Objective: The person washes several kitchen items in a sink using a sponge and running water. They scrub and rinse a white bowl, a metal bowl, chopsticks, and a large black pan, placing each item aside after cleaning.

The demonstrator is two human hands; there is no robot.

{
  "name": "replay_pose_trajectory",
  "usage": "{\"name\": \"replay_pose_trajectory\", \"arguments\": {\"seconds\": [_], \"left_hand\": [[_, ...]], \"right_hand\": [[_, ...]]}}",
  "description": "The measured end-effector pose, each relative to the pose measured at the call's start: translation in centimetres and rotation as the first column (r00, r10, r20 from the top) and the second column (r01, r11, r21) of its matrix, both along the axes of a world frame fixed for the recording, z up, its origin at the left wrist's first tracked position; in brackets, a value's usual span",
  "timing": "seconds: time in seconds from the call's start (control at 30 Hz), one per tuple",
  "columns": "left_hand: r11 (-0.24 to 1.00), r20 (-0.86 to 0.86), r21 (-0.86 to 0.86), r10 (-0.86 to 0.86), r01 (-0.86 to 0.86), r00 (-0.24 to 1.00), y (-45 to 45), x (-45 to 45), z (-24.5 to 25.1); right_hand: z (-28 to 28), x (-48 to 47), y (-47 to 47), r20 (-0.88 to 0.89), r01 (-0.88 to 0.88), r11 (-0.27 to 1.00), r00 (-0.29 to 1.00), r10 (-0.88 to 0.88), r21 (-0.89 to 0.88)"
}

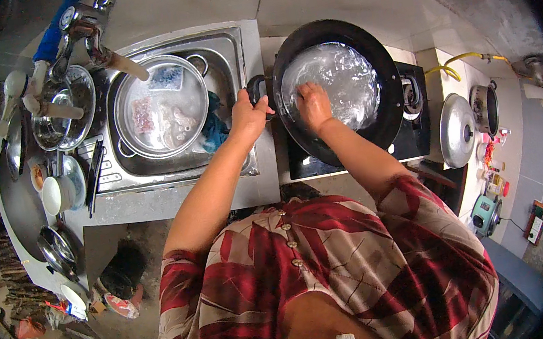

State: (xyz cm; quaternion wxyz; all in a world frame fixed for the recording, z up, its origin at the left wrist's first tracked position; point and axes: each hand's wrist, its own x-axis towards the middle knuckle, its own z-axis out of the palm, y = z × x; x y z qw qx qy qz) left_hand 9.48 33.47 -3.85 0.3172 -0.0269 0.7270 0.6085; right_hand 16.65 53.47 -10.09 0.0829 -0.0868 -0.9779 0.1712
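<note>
A large black wok (321, 30) sits tilted on the gas stove, with clear water (347, 80) in it. My left hand (250, 116) grips the wok's black side handle (256, 90), its thumb towards the rim. Inside the wok, my right hand (314, 107) reaches down at the left of the water. Its fingertips are partly hidden, and whether they hold anything does not show. To the left, a two-handled metal pot (117, 112) stands in the steel sink (232, 48). Cloudy water, a blue-and-white packet (166, 78) and a reddish packet (142, 115) are in it.
A faucet (85, 35) overhangs the sink. A dark teal cloth (214, 123) lies beside the pot. Metal bowls (83, 80) and a white cup (57, 195) stand at left. Right of the stove (417, 123) are a metal lid (455, 131) and a yellow gas hose (464, 56).
</note>
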Motion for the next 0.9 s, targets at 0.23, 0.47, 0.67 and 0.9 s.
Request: {"name": "replay_pose_trajectory", "arguments": {"seconds": [0.23,0.47,0.67,0.9], "left_hand": [[0.997,-0.105,-0.067,-0.038,0.031,0.994,-0.1,0.1,0.1],[1.000,-0.088,-0.019,-0.021,0.019,0.996,-0.2,0.3,-0.1],[0.999,-0.184,-0.025,-0.032,0.028,0.982,0.0,0.1,-0.9],[0.998,-0.173,-0.053,-0.037,0.028,0.984,0.2,0.2,-0.3]], "right_hand": [[-1.5,-4.9,3.4,0.115,0.204,0.962,0.967,-0.227,0.180],[-2.6,-7.2,8.1,0.051,0.383,0.877,0.909,-0.414,0.291],[-3.0,-7.0,7.3,0.130,0.349,0.927,0.921,-0.367,0.140],[-1.8,-4.2,2.3,-0.035,0.115,0.993,0.993,-0.115,0.008]]}}
